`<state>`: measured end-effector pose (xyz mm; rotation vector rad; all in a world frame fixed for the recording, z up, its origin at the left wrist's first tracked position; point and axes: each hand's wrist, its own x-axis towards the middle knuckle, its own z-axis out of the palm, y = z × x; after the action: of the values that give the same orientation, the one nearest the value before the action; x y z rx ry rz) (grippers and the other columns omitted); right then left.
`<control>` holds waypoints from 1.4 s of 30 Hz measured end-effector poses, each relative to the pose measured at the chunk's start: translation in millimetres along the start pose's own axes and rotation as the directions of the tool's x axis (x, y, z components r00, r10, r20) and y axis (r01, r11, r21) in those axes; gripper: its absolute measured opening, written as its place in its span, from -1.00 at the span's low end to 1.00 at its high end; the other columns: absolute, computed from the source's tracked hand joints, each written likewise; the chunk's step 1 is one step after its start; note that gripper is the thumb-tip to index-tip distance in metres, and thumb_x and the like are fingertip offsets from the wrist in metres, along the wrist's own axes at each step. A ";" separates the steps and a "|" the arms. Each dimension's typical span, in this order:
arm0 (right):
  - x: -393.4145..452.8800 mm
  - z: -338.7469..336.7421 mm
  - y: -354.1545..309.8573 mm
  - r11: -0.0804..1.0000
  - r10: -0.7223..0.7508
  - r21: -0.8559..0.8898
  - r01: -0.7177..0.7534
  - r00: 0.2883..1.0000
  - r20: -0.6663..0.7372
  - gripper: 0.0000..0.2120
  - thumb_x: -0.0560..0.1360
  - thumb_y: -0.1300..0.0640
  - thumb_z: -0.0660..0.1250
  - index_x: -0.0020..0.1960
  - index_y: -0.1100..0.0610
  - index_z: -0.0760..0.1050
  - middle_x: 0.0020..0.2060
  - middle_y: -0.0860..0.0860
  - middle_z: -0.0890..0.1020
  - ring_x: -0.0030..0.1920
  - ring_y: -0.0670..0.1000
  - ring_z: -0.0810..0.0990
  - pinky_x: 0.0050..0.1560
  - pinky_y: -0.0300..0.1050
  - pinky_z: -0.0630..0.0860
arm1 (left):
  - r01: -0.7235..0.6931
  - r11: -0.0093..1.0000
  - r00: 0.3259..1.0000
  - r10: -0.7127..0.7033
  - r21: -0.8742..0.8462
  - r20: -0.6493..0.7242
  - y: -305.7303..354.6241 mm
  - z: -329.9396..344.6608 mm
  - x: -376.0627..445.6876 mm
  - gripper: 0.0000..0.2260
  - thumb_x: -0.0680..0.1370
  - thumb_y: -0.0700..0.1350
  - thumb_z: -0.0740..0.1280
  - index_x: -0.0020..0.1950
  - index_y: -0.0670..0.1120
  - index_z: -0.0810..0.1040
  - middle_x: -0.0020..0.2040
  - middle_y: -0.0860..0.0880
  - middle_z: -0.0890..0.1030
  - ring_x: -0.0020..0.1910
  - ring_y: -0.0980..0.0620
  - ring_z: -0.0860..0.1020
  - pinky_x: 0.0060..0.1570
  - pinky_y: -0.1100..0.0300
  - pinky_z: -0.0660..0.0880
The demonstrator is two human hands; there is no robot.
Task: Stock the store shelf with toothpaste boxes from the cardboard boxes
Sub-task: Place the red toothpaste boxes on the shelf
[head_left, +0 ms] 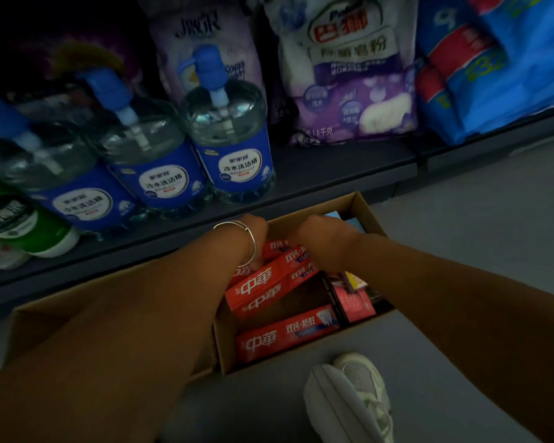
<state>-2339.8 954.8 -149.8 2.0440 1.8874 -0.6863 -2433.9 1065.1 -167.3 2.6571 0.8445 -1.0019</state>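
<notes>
Down in the cardboard box (359,206) on the floor, right beside the low store shelf (333,167). Both hands deep inside, at the far ends of a small pile of red toothpaste boxes (263,289). Left hand (253,231), with a silver bracelet (237,241) on the wrist, bent over the top of the pile; right hand (323,247) curled over the far end. Fingers tucked behind the pile, so cannot tell just how tight. One more red box (285,337) flat near the front wall. Probably light, thin card, easy to squash, a bit slick. Best held by the long sides, several pressed together so none slide out. Big soap bottles (234,139) up on the shelf.
</notes>
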 end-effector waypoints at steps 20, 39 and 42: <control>-136.4 -152.8 -17.9 1.000 0.018 -0.006 -0.022 0.922 -0.386 -0.54 0.42 0.19 0.42 0.31 0.02 0.48 0.19 0.06 0.54 0.19 0.08 0.50 0.10 -0.10 0.48 | 0.140 0.976 0.955 -0.089 0.167 -0.283 8.7 -153.6 -196.5 -0.60 0.49 0.02 0.38 0.26 -0.11 0.49 0.21 -0.06 0.54 0.07 -0.01 0.51 0.08 0.18 0.46; -219.6 -256.9 -30.7 0.999 0.026 0.035 -0.007 0.831 -0.556 -0.50 0.45 0.21 0.41 0.37 0.09 0.41 0.32 0.04 0.46 0.31 0.06 0.42 0.31 -0.12 0.34 | 0.112 0.988 0.790 -0.155 -0.109 -0.593 -2.6 -248.9 -294.9 -0.58 0.42 0.00 0.46 0.24 -0.09 0.54 0.18 -0.04 0.56 0.13 -0.05 0.53 0.16 0.06 0.50; -219.4 -271.2 -28.7 0.999 0.024 0.041 0.000 0.820 -0.572 -0.50 0.46 0.23 0.40 0.38 0.10 0.41 0.32 0.05 0.45 0.31 0.06 0.41 0.31 -0.14 0.32 | 0.094 0.987 0.755 -0.155 -0.129 -0.637 -6.6 -261.9 -298.8 -0.55 0.44 -0.01 0.44 0.29 -0.10 0.50 0.23 -0.05 0.54 0.18 -0.05 0.51 0.19 0.08 0.46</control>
<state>-2333.9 906.7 196.8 2.4844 2.1630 -0.0869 -2476.1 1028.8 226.1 2.9117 1.1627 -0.0046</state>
